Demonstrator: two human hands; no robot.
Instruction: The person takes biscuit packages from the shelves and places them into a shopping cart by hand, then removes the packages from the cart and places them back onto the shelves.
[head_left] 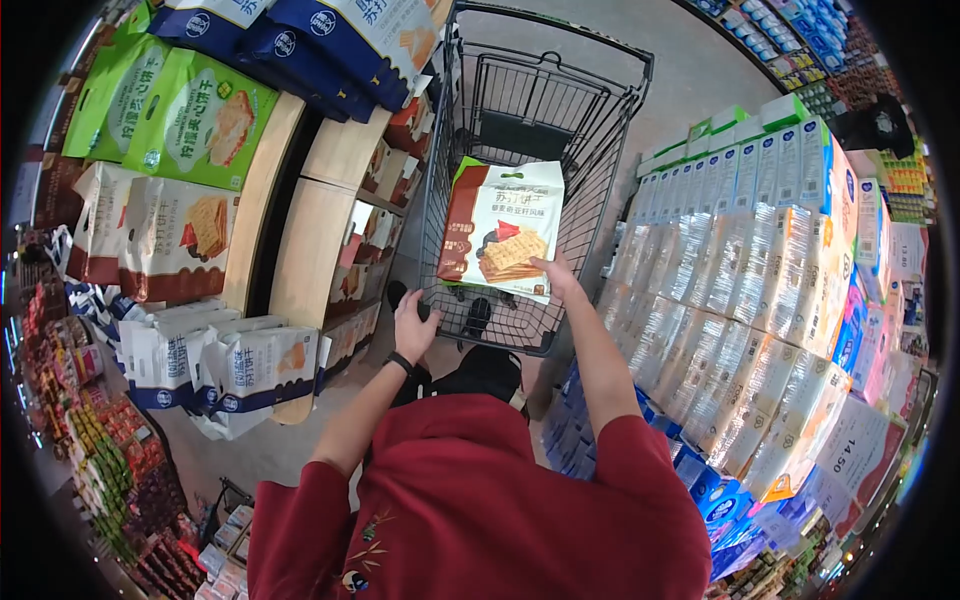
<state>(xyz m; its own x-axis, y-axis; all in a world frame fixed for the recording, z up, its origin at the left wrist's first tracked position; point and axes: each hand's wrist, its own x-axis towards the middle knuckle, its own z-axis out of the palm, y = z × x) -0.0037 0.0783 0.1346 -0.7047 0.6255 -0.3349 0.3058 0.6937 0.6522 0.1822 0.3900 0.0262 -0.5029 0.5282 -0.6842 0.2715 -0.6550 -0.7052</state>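
A white and brown bag of soda crackers (520, 215) is over the basket of the black wire shopping cart (600, 105), with its printed front facing up. My right hand (562, 278) grips the bag's lower right edge, thumb on the front and the other fingers hidden behind it. A bit of a green bag (463, 170) shows past the upper left corner of the cracker bag. My left hand (415, 326), with a dark band at the wrist, is beside the near left corner of the cart. Its fingers are apart and it holds nothing.
On the left, wooden shelves (330, 150) carry green biscuit bags (205, 125), brown-and-white cracker bags (180, 235), blue bags (300, 45) and white bags (255, 365). Shrink-wrapped cartons (720, 260) are stacked close on the right. Tiled floor (700, 65) lies beyond the cart.
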